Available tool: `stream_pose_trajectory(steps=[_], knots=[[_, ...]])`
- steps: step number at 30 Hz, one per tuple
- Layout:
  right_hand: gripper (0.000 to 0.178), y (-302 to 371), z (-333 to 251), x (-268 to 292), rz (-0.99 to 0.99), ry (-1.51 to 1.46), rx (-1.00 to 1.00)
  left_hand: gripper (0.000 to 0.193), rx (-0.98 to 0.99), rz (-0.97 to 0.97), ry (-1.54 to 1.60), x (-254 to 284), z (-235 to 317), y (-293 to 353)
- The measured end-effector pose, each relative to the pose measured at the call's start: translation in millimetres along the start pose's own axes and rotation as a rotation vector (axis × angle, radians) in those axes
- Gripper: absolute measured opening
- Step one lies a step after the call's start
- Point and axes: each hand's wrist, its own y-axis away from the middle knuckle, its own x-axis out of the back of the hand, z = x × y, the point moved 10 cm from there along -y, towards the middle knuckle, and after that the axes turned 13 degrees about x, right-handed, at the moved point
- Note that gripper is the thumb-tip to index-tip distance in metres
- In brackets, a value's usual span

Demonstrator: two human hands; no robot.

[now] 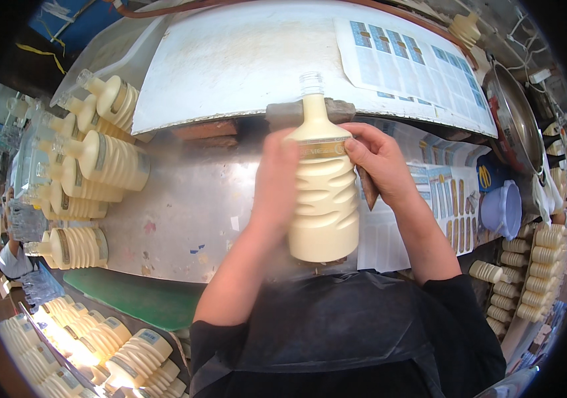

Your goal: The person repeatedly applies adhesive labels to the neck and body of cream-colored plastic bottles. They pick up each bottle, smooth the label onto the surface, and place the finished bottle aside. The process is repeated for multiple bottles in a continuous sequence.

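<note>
A cream plastic bottle (324, 229) with wavy ridged sides and a clear threaded neck lies in front of me, its neck end away from me. A gold and blue label band (320, 148) runs across its shoulder. My right hand (381, 159) grips the bottle's right side, thumb on the label's end and fingers partly behind. A flat brown pointed piece (367, 188) juts from under that palm. Against the bottle's left side is my left hand (275, 179), blurred by motion, its fingers smeared near the label. A grey padded block (285, 115) sits behind the bottle's shoulder.
Several labelled bottles (114, 162) are stacked at the left of the metal table (171, 212). Label sheets (439, 205) lie at the right, with more on the white board (230, 60). A lavender bucket (502, 209) stands far right. Crated bottles (139, 358) fill the lower left.
</note>
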Motion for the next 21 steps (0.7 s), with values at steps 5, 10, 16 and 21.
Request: stream_pose_trajectory(steps=[5, 10, 16, 21], knots=[[0.028, -1, -3, 20, 0.075, 0.187, 0.071, 0.04, 0.148, -0.093, 0.363, -4, -6, 1], [0.017, 13, -76, 42, 0.281, 0.417, 0.474, 0.04, 0.171, -0.073, 0.372, -11, -5, 5], [0.029, 61, -122, -69, -0.172, 1.016, 1.174, 0.038, 0.213, -0.039, 0.488, -18, 1, 15], [0.029, 62, -141, -83, -0.127, 1.17, 1.231, 0.035, 0.227, -0.033, 0.632, -18, 0, 20]])
